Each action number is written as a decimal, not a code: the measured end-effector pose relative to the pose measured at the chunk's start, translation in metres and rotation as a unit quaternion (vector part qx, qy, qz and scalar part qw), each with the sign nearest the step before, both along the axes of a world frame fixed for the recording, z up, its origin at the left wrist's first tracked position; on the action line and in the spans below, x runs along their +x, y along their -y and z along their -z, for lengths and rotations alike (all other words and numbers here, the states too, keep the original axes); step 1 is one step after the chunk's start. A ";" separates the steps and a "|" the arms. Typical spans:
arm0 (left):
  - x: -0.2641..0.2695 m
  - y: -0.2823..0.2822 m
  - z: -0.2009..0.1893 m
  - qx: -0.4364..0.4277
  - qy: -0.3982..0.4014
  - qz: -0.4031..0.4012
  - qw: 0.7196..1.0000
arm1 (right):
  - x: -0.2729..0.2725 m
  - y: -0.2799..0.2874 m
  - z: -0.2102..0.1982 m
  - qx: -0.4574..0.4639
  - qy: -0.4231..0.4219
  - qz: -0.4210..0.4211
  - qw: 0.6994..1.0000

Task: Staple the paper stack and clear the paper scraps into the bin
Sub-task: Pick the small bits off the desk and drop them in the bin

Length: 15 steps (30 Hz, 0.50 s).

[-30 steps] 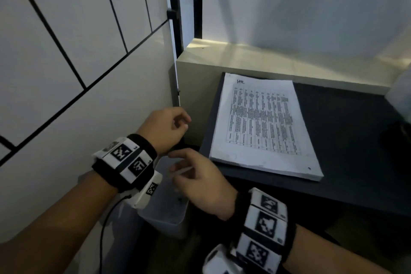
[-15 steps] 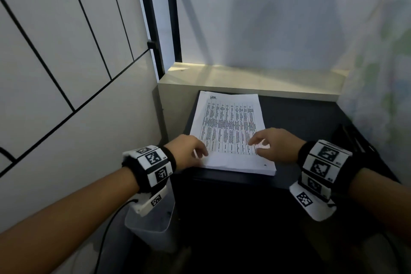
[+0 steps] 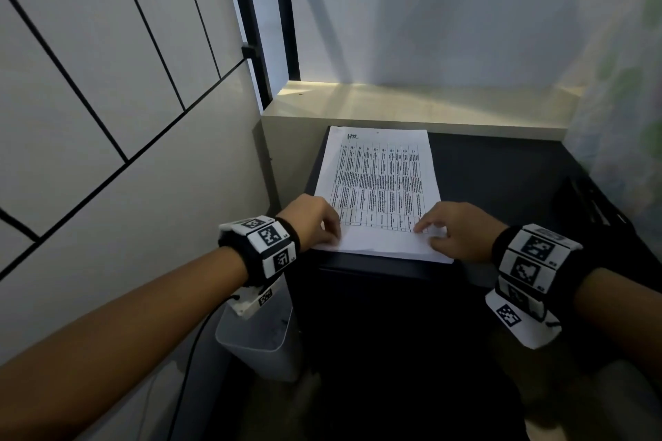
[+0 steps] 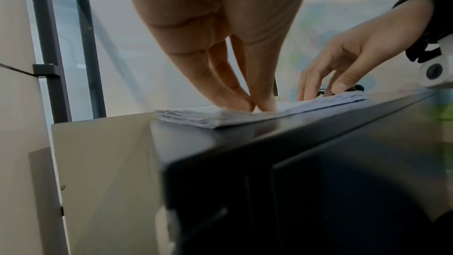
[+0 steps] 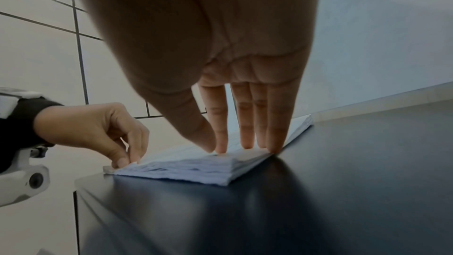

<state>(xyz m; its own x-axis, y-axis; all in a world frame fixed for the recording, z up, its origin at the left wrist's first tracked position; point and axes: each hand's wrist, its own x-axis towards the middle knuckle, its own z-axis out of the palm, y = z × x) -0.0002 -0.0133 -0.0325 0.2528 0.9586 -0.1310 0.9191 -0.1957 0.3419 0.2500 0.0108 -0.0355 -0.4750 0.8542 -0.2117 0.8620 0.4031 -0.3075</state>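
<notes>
White sheets are lying as a paper stack (image 3: 379,190) on the dark table top (image 3: 501,190), set toward its left edge, with a printed grid facing up and the near short edge by your hands. You are resting your left hand (image 3: 313,220) on the near left corner of the stack; in the left wrist view its fingertips (image 4: 241,102) are coming down together onto the top sheet, thumb meeting finger, though you cannot tell from these views whether they are pinching a sheet or only pressing on it. You are placing your right hand (image 3: 456,229) on the near right corner, and the right wrist view is showing its fingers (image 5: 246,123) straight and slightly apart, tips touching the top sheet at the stack's right edge, holding nothing. The stack's side edges are looking slightly uneven in both wrist views. Below the table's left side, under your left wrist, a pale translucent bin (image 3: 258,344) is standing on the floor beside the panelled wall (image 3: 107,118). Beyond the table, a cream ledge (image 3: 412,107) is running along the window.
</notes>
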 end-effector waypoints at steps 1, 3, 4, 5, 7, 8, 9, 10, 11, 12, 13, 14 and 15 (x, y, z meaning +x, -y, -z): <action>0.001 -0.001 0.001 0.001 -0.004 0.003 1.000 | 0.000 0.000 0.001 0.003 -0.004 0.000 1.000; 0.002 -0.003 0.003 -0.001 -0.015 0.009 1.000 | 0.001 0.001 0.001 0.006 -0.008 0.002 1.000; 0.002 -0.004 0.004 -0.006 -0.023 0.011 1.000 | 0.001 0.002 0.002 0.008 -0.009 0.002 1.000; 0.003 -0.004 0.005 -0.011 -0.031 0.014 0.999 | 0.001 0.002 0.002 0.010 -0.009 0.002 1.000; 0.004 -0.003 0.008 -0.016 -0.043 0.017 0.999 | 0.000 0.002 0.002 0.010 -0.008 0.004 1.000; 0.003 -0.003 0.009 -0.018 -0.039 0.012 0.999 | 0.000 0.002 0.002 0.008 -0.006 0.004 1.000; 0.002 -0.002 0.009 -0.017 -0.025 0.001 1.000 | 0.000 0.002 0.001 0.007 -0.004 0.003 1.000; -0.001 -0.003 0.009 -0.012 -0.001 -0.018 1.000 | -0.001 0.002 0.001 0.007 0.000 0.001 1.000; -0.006 -0.004 0.008 -0.001 0.032 -0.041 0.999 | -0.001 0.001 0.000 0.007 0.005 -0.001 1.000; -0.012 -0.007 0.008 0.006 0.075 -0.072 0.995 | -0.002 0.000 -0.001 0.006 0.012 -0.004 1.000; -0.020 -0.009 0.008 0.011 0.128 -0.102 0.986 | -0.003 -0.001 -0.002 0.005 0.018 -0.007 1.000; -0.029 -0.011 0.008 0.016 0.179 -0.134 0.975 | -0.004 -0.002 -0.004 0.004 0.021 -0.011 1.000; -0.040 -0.011 0.010 0.026 0.217 -0.162 0.962 | -0.005 -0.004 -0.005 0.004 0.020 -0.012 1.000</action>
